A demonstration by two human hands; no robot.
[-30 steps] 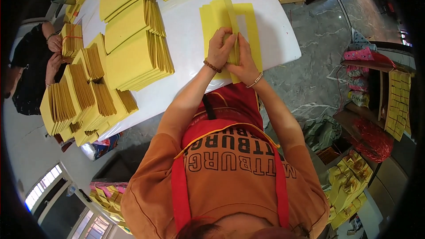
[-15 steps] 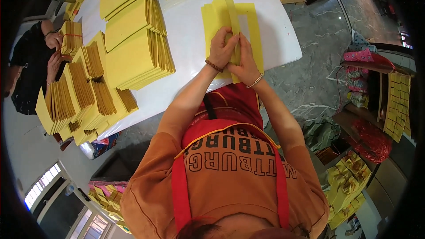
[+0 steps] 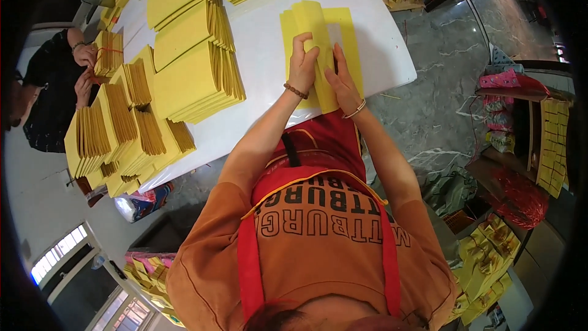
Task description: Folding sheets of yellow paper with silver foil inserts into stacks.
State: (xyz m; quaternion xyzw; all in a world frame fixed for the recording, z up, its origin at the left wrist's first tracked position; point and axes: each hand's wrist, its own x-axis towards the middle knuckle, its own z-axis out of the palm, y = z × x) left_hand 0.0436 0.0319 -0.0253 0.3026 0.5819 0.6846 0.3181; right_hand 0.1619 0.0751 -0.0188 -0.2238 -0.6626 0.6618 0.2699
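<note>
On the white table (image 3: 260,37) before me lies a sheet of yellow paper (image 3: 317,24), with a raised, rounded fold running lengthwise along it. My left hand (image 3: 301,70), with a beaded bracelet, holds the left side of this fold, its index finger bent and its thumb apart from it. Against the fold's right side is my right hand (image 3: 346,89), wearing a bangle. Its fingers are stretched out and its thumb is on the paper. A flat yellow layer (image 3: 352,37) extends beneath the fold, with a pale strip beside it. Some of my left fingertips are hard to make out.
Tall stacks of folded yellow paper (image 3: 190,86) stand left of my hands. More bundles (image 3: 92,138) stand at the table's left edge. Another person's hands (image 3: 84,67) are at a tied yellow bundle (image 3: 109,52). Shelves with packages (image 3: 499,98) are on the right.
The narrow upright fold has opened into a wider, rounded one. My hands have moved slightly apart, and my right fingers have come away from the left hand. The view has shifted a little.
</note>
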